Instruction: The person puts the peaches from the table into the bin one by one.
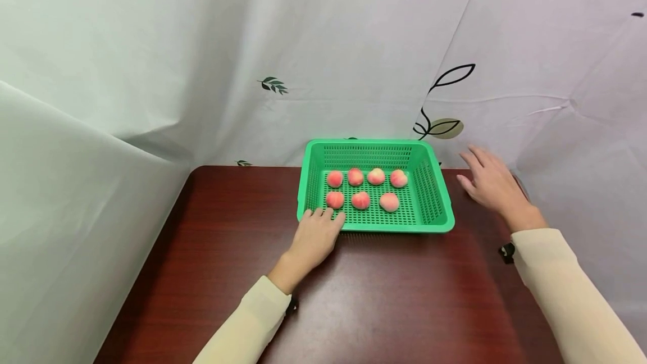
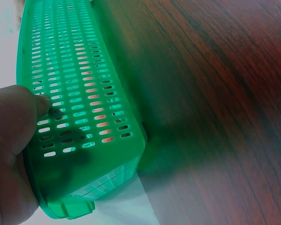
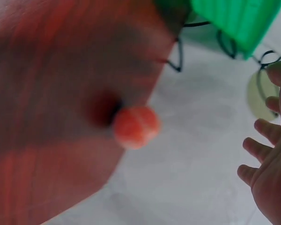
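Note:
A green plastic basket (image 1: 376, 228) with slotted walls stands at the back of the table, with several pink-red peaches (image 1: 389, 202) in two rows on its floor. My left hand (image 1: 315, 240) grips the basket's front rim near the left corner; the left wrist view has the thumb (image 2: 42, 104) against the outer wall. Right of the basket, my right hand (image 1: 490, 181) is apart from it, fingers extended and holding nothing. Another peach (image 3: 136, 127) appears near the table's edge in the right wrist view, below that hand; in the head view it is hidden.
The dark red-brown wooden table (image 1: 394, 296) carries the basket near its back edge. White cloth with printed leaves (image 1: 275, 85) hangs behind and on both sides. A cream sleeve covers each forearm, with a small black device by each wrist.

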The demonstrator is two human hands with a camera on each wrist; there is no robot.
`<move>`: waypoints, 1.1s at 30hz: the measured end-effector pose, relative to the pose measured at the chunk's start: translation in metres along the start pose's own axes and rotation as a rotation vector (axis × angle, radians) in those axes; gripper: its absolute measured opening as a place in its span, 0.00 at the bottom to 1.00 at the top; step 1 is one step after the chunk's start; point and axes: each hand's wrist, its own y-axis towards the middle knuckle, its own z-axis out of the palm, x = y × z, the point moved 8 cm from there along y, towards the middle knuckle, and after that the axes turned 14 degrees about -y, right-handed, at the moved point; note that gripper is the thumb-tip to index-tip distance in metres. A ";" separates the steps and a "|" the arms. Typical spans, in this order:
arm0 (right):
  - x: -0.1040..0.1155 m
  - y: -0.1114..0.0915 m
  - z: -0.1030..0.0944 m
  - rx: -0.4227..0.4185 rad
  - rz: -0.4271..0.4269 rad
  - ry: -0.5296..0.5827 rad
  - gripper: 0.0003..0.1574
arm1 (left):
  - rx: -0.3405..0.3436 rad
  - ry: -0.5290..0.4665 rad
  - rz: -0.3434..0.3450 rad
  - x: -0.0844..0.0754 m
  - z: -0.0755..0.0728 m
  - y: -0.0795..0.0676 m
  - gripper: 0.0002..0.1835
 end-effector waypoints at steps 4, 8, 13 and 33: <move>-0.012 -0.006 0.018 0.046 0.035 -0.025 0.39 | 0.031 -0.005 -0.017 0.001 0.004 0.000 0.04; -0.022 -0.012 0.039 0.159 0.082 -0.021 0.41 | 0.035 -0.005 -0.017 0.002 0.004 -0.001 0.04; -0.032 -0.016 0.061 0.283 0.105 -0.004 0.42 | 0.016 -0.002 -0.012 0.001 0.003 -0.001 0.04; -0.049 -0.018 0.101 0.468 0.122 0.162 0.37 | -0.009 0.021 -0.009 -0.001 0.000 -0.001 0.06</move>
